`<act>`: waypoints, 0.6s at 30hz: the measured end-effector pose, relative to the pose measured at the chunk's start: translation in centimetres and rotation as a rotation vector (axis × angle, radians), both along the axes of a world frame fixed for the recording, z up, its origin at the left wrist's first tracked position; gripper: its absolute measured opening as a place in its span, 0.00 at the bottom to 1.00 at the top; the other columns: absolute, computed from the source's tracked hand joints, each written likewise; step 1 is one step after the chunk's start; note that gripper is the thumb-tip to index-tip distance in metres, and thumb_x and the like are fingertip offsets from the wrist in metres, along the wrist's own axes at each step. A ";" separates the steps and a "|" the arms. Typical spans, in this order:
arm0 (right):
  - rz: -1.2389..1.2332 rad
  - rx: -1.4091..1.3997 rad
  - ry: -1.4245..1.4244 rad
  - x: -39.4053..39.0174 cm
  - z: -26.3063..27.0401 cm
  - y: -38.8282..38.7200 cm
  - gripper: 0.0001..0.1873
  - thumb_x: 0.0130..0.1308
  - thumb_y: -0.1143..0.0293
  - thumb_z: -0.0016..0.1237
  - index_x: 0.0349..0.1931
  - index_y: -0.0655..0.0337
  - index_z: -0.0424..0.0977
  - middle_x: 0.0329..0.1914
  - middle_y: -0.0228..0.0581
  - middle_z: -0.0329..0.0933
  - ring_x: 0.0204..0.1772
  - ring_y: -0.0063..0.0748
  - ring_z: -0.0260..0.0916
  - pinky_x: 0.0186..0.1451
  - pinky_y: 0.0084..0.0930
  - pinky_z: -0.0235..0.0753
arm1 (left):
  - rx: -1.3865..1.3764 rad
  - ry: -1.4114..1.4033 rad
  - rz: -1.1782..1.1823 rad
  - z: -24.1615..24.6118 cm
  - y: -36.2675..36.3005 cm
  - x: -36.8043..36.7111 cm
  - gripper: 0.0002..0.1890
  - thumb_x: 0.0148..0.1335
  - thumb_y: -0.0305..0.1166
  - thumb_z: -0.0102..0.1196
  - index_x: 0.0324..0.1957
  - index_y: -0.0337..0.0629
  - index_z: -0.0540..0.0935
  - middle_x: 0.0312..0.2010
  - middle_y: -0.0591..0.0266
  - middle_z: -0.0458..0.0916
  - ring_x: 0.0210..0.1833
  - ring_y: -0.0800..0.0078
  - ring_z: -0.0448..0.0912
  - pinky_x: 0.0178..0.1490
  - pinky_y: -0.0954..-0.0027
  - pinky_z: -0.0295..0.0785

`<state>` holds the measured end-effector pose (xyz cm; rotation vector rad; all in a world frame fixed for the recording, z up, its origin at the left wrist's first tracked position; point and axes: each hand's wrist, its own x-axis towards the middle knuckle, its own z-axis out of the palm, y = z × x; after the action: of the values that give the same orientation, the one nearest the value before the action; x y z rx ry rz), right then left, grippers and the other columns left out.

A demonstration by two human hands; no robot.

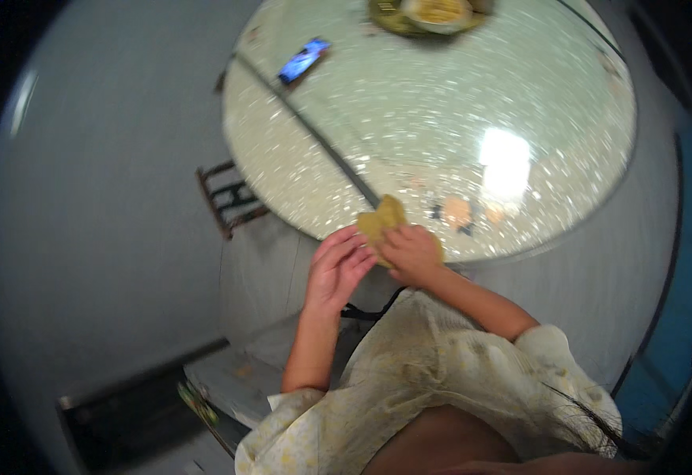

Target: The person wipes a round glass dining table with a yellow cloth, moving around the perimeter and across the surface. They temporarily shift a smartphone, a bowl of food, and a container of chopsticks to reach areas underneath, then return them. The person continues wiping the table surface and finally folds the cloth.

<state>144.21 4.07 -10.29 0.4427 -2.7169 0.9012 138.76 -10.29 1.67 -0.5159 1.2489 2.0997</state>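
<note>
At the near edge of a round, pale, glossy tabletop [441, 107], my right hand [412, 252] lies over a crumpled mustard-yellow cloth [388, 214], its fingers bent onto it. The cloth sticks out beyond the fingertips and beside the hand. Just left of it is my left hand [338, 264], raised with curved fingers somewhat apart. Its fingertips come up to the cloth's left side; whether they touch it is unclear. Nothing shows in the left palm.
A phone [303, 60] with a lit screen lies at the far left of the tabletop. At the far edge, a bowl of yellow food [438, 13] sits on an olive-coloured item. A dark seam [322, 139] crosses the table. A wooden chair or stool [230, 199] stands at left.
</note>
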 end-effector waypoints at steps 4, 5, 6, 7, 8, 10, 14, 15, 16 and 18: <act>0.057 0.056 -0.115 3.4 1.3 2.9 0.35 0.30 0.63 0.59 0.47 0.53 0.69 0.56 0.42 0.63 0.52 0.40 0.63 0.51 0.38 0.63 | 0.067 -0.057 0.056 -1.6 -3.9 1.4 0.15 0.58 0.24 0.44 0.48 0.33 0.68 0.39 0.52 0.75 0.40 0.61 0.76 0.46 0.59 0.73; 0.015 0.065 -0.072 4.1 0.3 6.0 0.35 0.30 0.64 0.58 0.48 0.55 0.68 0.56 0.44 0.63 0.52 0.43 0.63 0.52 0.39 0.63 | 0.041 -0.039 0.086 -1.7 -3.4 2.4 0.15 0.58 0.24 0.43 0.49 0.33 0.67 0.39 0.52 0.75 0.40 0.61 0.76 0.46 0.59 0.73; -0.060 0.091 -0.049 4.8 -0.3 8.3 0.36 0.30 0.65 0.57 0.49 0.57 0.68 0.56 0.45 0.64 0.53 0.46 0.63 0.52 0.41 0.62 | 0.017 -0.037 0.093 -1.8 -3.7 2.5 0.14 0.59 0.24 0.43 0.48 0.33 0.67 0.39 0.53 0.75 0.40 0.63 0.75 0.46 0.60 0.72; -0.219 0.153 -0.126 5.5 0.1 10.3 0.35 0.33 0.67 0.54 0.50 0.58 0.67 0.57 0.49 0.63 0.54 0.49 0.62 0.54 0.42 0.62 | 0.015 -0.055 0.121 -2.1 -4.6 2.4 0.14 0.59 0.24 0.43 0.48 0.34 0.67 0.39 0.54 0.75 0.40 0.63 0.75 0.46 0.60 0.72; -0.393 0.204 -0.092 6.3 -0.7 12.5 0.34 0.36 0.67 0.51 0.52 0.58 0.66 0.57 0.51 0.61 0.55 0.51 0.61 0.56 0.41 0.61 | 0.019 -0.072 0.146 -2.4 -5.6 2.3 0.14 0.59 0.24 0.43 0.48 0.34 0.67 0.39 0.54 0.75 0.40 0.64 0.75 0.46 0.60 0.72; -0.715 0.348 0.044 6.5 0.1 15.1 0.33 0.38 0.64 0.51 0.53 0.53 0.65 0.54 0.51 0.63 0.51 0.55 0.62 0.53 0.43 0.62 | -0.029 -0.126 0.184 -2.9 -7.0 1.5 0.15 0.58 0.24 0.44 0.49 0.35 0.67 0.40 0.55 0.74 0.40 0.64 0.74 0.47 0.60 0.71; -0.865 0.458 -0.049 6.6 -1.0 13.4 0.31 0.40 0.64 0.49 0.51 0.57 0.65 0.48 0.51 0.66 0.47 0.54 0.64 0.48 0.42 0.65 | 0.076 -0.141 0.200 -5.4 -11.6 -0.6 0.17 0.57 0.26 0.46 0.50 0.37 0.67 0.40 0.54 0.73 0.41 0.61 0.72 0.48 0.58 0.69; -0.788 0.418 -0.057 5.7 -1.0 11.5 0.32 0.39 0.64 0.49 0.51 0.59 0.65 0.47 0.52 0.67 0.47 0.53 0.64 0.47 0.42 0.65 | 0.105 -0.144 0.217 -5.9 -13.0 -0.8 0.17 0.57 0.26 0.46 0.50 0.37 0.68 0.40 0.54 0.73 0.41 0.62 0.72 0.49 0.58 0.69; -0.783 0.351 -0.126 4.7 -0.7 8.6 0.33 0.38 0.63 0.50 0.51 0.59 0.65 0.46 0.52 0.67 0.46 0.53 0.64 0.47 0.42 0.65 | 0.141 -0.145 0.239 -6.4 -14.6 -1.0 0.17 0.57 0.26 0.46 0.50 0.38 0.68 0.40 0.55 0.73 0.41 0.62 0.72 0.49 0.57 0.68; -0.556 0.346 -0.108 2.8 -1.9 3.2 0.35 0.36 0.61 0.53 0.51 0.57 0.65 0.45 0.54 0.67 0.44 0.53 0.64 0.46 0.42 0.66 | 0.185 -0.138 0.303 -7.4 -18.1 -1.5 0.16 0.58 0.27 0.45 0.49 0.35 0.69 0.41 0.52 0.73 0.41 0.61 0.72 0.48 0.58 0.70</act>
<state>146.98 7.24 -12.19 -0.3093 -2.8570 0.3161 137.29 -28.34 -5.69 -0.7918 0.9326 2.3552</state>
